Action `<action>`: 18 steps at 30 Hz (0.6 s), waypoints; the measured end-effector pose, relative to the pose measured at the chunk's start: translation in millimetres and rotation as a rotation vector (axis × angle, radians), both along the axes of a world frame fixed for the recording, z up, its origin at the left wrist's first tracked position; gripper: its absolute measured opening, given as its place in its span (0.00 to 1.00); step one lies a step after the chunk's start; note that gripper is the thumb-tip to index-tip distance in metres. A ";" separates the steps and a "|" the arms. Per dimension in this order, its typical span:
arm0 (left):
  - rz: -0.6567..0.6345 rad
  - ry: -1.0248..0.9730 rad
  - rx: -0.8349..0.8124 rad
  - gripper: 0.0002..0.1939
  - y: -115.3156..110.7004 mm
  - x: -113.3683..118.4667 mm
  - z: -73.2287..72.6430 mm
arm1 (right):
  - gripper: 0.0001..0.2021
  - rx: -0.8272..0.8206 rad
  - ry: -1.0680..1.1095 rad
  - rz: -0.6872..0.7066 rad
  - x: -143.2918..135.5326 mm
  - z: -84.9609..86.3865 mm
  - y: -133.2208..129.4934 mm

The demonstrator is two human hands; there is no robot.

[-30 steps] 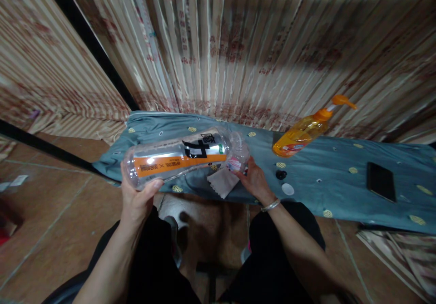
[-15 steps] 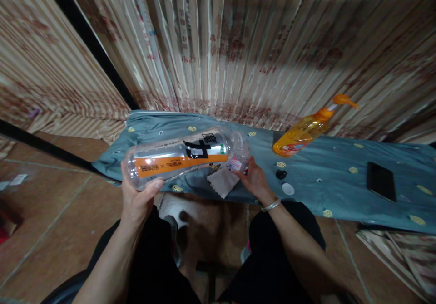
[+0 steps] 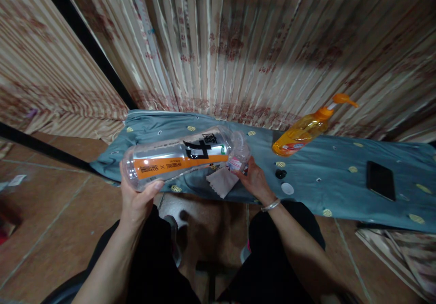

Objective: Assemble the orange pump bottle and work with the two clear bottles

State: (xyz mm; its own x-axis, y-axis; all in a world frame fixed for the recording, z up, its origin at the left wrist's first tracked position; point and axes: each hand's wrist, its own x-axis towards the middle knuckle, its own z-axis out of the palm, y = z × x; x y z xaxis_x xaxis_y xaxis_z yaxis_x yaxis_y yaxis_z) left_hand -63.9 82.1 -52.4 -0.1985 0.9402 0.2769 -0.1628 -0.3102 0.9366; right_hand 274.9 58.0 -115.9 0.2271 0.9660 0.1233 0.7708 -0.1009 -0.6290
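My left hand (image 3: 138, 199) is wrapped round the base of a large clear bottle (image 3: 177, 156) with an orange and silver label, tilted nearly flat with its neck end to the right. Closed round a small clear bottle (image 3: 238, 152) is my right hand (image 3: 252, 177), which wears a silver bangle. The large bottle's neck end meets the small bottle's top; the exact contact is hard to make out. Beneath the small bottle a pale cloth (image 3: 223, 182) lies on the blue-green cloth-covered surface (image 3: 327, 172).
An orange pump bottle (image 3: 296, 134) stands behind, to the right. A black cap (image 3: 280, 174) and a white disc (image 3: 287, 188) lie right of my right hand. A dark phone (image 3: 380, 180) rests far right. Striped curtain (image 3: 238, 45) hangs behind; a black pole (image 3: 88, 41) slants at left.
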 end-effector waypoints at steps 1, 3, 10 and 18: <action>0.006 -0.019 -0.009 0.47 -0.2 0.9 1.0 | 0.25 0.003 0.003 0.001 0.0 -0.1 0.0; 0.012 -0.022 -0.010 0.48 -0.4 2.7 3.0 | 0.25 0.008 0.004 -0.002 0.0 0.1 -0.2; 0.005 -0.028 -0.006 0.47 -2.1 5.4 5.7 | 0.22 -0.033 -0.019 -0.003 -2.1 10.7 -2.8; 0.006 -0.038 -0.007 0.47 -2.2 7.9 8.3 | 0.22 -0.054 -0.029 -0.028 -6.6 16.6 -3.4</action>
